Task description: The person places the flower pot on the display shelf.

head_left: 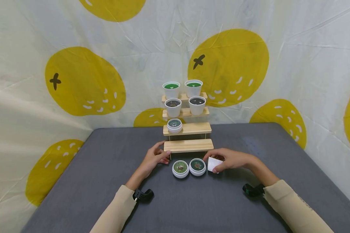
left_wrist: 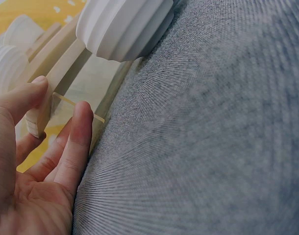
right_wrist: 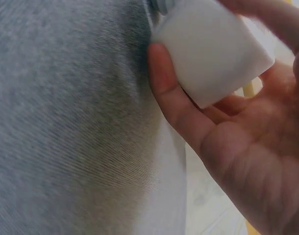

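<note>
My left hand (head_left: pixel 151 159) holds the left end of the lowest step of a wooden tiered stand (head_left: pixel 188 145), with thumb and forefinger on either side of the board in the left wrist view. In my right hand (head_left: pixel 233 159) is a smooth white squarish pot (right_wrist: pixel 213 51), gripped between thumb and fingers near the table; the head view shows brownish contents, partly hidden by the fingers. Just left of it stand two ribbed white round pots, one with a dark green top (head_left: pixel 197 164) and one with a light green top (head_left: pixel 180 167).
One ribbed white pot (head_left: pixel 174 126) sits at the left of the second step. Above it, two dark-topped white pots (head_left: pixel 197 106) and two green-topped ones (head_left: pixel 193 89) stand on the upper steps. A fruit-patterned curtain (head_left: pixel 151 64) hangs behind the grey table (head_left: pixel 105 181).
</note>
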The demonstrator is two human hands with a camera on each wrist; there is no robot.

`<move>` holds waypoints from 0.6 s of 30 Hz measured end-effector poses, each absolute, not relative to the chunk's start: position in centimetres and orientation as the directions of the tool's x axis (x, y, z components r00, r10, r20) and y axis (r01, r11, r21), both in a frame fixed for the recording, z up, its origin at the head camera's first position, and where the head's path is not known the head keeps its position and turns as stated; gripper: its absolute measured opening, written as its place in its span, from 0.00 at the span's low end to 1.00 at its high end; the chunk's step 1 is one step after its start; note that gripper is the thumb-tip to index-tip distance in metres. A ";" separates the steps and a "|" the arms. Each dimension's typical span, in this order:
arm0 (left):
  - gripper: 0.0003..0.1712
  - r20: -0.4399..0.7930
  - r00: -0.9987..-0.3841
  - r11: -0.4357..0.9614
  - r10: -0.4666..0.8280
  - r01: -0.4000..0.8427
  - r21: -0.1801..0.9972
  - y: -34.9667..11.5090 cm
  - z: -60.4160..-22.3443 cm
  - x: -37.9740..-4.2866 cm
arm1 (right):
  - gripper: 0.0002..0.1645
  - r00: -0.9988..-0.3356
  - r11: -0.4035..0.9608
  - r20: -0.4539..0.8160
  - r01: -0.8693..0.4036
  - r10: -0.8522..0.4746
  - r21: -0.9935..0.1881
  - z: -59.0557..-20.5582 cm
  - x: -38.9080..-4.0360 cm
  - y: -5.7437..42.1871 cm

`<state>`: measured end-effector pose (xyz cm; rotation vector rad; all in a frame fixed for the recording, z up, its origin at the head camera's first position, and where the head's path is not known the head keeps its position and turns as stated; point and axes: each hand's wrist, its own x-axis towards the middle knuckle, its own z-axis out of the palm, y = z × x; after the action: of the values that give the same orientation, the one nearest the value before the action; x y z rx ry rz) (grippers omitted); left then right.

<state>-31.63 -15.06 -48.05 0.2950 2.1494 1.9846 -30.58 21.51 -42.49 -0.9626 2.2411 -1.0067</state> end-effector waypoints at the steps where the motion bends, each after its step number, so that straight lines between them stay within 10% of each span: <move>1: 0.42 -0.013 -0.960 0.080 0.281 0.010 0.997 -15.0 -48.1 -31.6 | 0.26 -0.623 0.478 -0.159 -0.385 -0.766 -0.789 -42.4 -30.6 21.6; 18: 0.43 -0.005 -0.958 0.072 0.287 0.017 0.997 -15.0 -48.0 -31.5 | 0.30 -0.593 0.308 -0.090 -0.277 -0.800 -0.910 -41.3 -30.5 22.8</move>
<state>-31.50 -14.99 -47.99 0.3095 2.1428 1.9895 -30.46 22.82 -41.27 -0.9520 2.0363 -1.2592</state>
